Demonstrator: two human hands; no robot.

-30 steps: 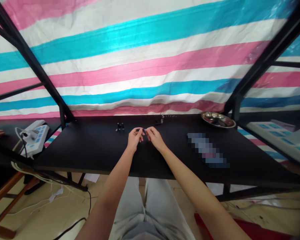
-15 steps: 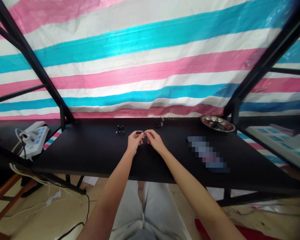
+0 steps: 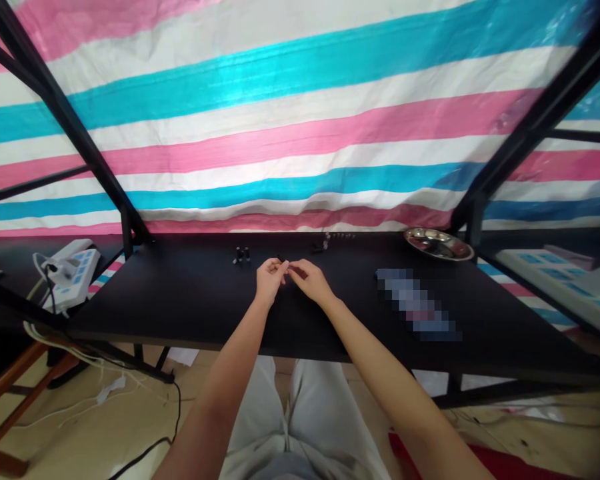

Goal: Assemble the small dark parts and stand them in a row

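Note:
My left hand (image 3: 269, 280) is closed round a small dark piece (image 3: 280, 258), whose black end sticks out above the fingers. Close against it, the fingertips of my right hand (image 3: 310, 280) are pinched together at the left fingertips; whatever they grip is too small to make out. Both hands are just above the middle of the black table (image 3: 180, 300). Several small black cylinders with light ends (image 3: 241, 255) stand or lie to the left of my hands. Beyond my right hand lie small black parts (image 3: 317, 249) and little clear or silvery bits (image 3: 327, 241).
A shiny round metal tray (image 3: 439, 245) sits at the back right. In front of it lies a blurred-out bluish object (image 3: 417, 303). White power strips (image 3: 75, 277) with cables are at the far left. A striped sheet (image 3: 290, 127) hangs behind the table between black frame posts.
The dark piece in my left hand has turned from lying level to pointing up, and less of it shows. My right hand's fingers have shifted slightly. The view has moved a little.

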